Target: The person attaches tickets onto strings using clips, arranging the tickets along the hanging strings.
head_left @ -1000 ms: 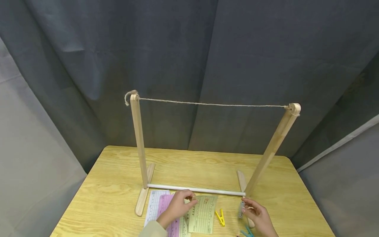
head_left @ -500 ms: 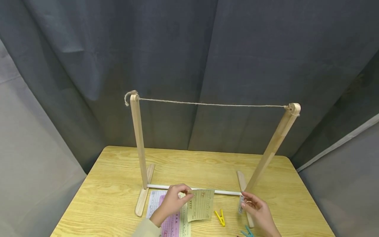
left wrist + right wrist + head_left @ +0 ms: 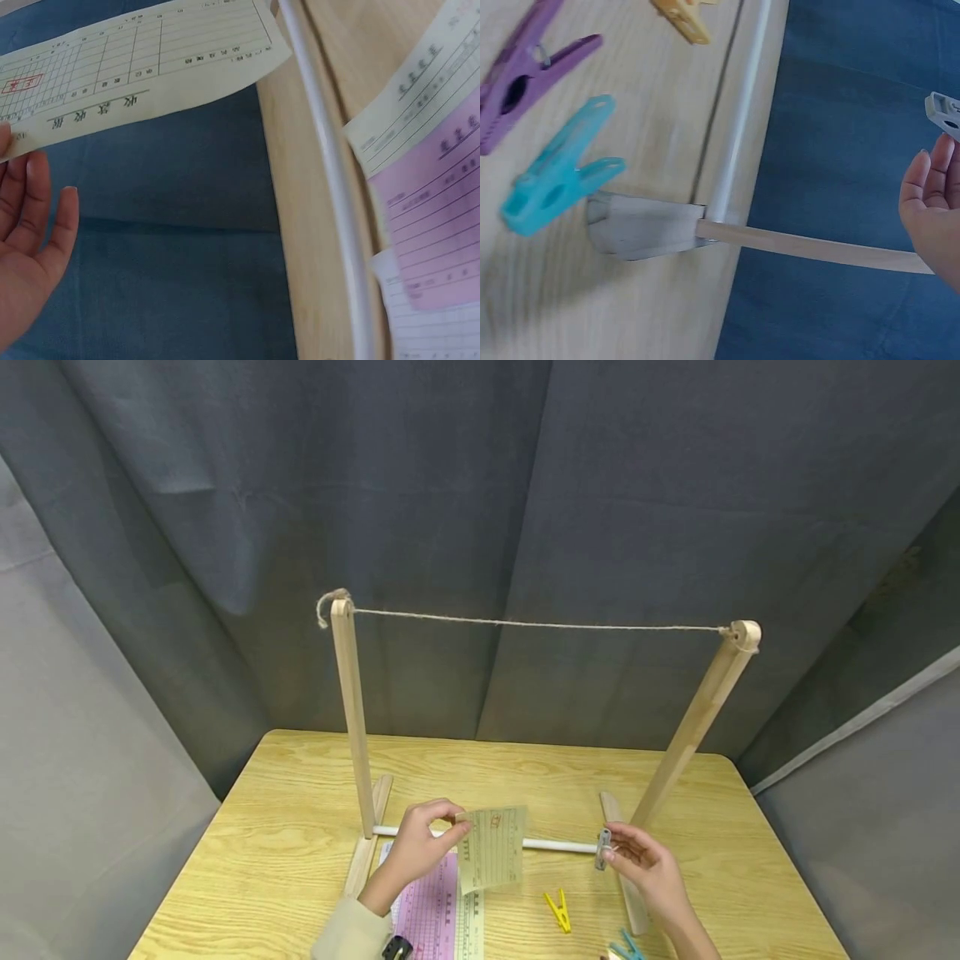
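Observation:
My left hand [image 3: 425,846] pinches a pale yellow-green printed receipt slip [image 3: 491,850] by its upper left corner, raised off the table. The left wrist view shows the lined slip [image 3: 172,52] with a red stamp, and my fingers at its edge [image 3: 34,225]. To the right, my right hand [image 3: 651,874] pinches a grey clothespin [image 3: 603,849] between thumb and fingertips, near the right post. In the right wrist view the clothespin [image 3: 943,114] shows only partly at the edge. On the table, under and beside my left hand, lie a purple slip [image 3: 431,906] and other paper slips [image 3: 471,927].
A wooden stand has a left post [image 3: 352,718] and a right post [image 3: 693,727], with a twine line [image 3: 536,625] between their tops and a white rod [image 3: 558,845] low down. A yellow clothespin [image 3: 558,911], a teal clothespin [image 3: 562,169] and a purple clothespin [image 3: 525,71] lie in front.
My left hand has lifted the yellow-green slip off the pile, up and to the left. My right hand has risen slightly with the grey clothespin, which is now turned more upright.

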Demonstrator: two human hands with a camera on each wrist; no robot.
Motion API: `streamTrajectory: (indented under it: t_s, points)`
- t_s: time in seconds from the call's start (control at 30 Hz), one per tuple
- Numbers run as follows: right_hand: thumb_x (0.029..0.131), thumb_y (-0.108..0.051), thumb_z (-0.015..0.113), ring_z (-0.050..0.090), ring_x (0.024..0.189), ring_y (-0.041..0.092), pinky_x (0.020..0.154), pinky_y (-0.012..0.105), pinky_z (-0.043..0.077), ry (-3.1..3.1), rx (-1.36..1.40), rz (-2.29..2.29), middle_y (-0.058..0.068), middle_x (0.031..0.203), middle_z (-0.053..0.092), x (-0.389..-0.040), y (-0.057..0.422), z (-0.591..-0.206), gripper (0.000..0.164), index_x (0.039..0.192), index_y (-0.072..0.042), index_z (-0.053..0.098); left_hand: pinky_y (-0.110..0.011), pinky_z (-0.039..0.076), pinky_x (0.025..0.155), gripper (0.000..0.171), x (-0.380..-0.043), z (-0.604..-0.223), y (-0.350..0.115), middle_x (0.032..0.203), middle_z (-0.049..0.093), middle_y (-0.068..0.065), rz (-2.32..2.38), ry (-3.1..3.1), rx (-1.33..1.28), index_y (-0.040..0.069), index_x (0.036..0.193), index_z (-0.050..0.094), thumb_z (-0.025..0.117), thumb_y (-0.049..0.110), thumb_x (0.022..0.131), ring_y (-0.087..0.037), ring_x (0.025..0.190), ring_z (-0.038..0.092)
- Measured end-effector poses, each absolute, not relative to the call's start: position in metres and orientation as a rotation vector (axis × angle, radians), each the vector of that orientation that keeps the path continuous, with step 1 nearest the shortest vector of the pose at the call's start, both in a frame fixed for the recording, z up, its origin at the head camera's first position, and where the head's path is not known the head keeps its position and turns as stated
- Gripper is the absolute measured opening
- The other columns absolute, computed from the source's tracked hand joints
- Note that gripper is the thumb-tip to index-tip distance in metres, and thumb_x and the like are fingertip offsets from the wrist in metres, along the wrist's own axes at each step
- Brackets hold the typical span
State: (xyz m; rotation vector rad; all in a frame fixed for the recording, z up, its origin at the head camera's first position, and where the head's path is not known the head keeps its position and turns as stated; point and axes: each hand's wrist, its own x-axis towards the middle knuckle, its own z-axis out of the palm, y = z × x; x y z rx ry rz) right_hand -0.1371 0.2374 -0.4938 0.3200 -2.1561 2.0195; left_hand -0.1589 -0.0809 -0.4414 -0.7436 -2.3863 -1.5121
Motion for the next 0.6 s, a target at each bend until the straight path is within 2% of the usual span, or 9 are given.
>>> streamTrajectory:
  t_s: [0.23, 0.6]
  points:
    - [0.08, 0.01, 0.06, 0.057, 0.083, 0.008, 0.072, 0.018, 0.048, -2.098, 0.353, 2.051, 0.001, 0.094, 0.062, -0.141, 0.233, -0.477, 0.033, 0.109, 0.022, 0.047, -0.029, 0.049, 0.067, 0.006, -0.157, -0.418, -0.087, 0.077, 0.065, -0.011, -1.477, -2.331, -0.695, 0.0, 0.08, 0.066, 0.067, -0.005, 0.076, -0.018, 0.074, 0.059]
    - [0.079, 0.018, 0.054, 0.058, 0.082, 0.01, 0.068, 0.019, 0.048, -2.004, 0.586, 1.967, 0.002, 0.094, 0.064, -0.154, 0.224, -0.446, 0.027, 0.105, 0.021, 0.05, -0.03, 0.05, 0.064, 0.01, -0.165, -0.39, -0.098, 0.073, 0.065, -0.01, -1.401, -2.159, -0.689, -0.004, 0.076, 0.065, 0.068, -0.012, 0.071, -0.016, 0.069, 0.06]
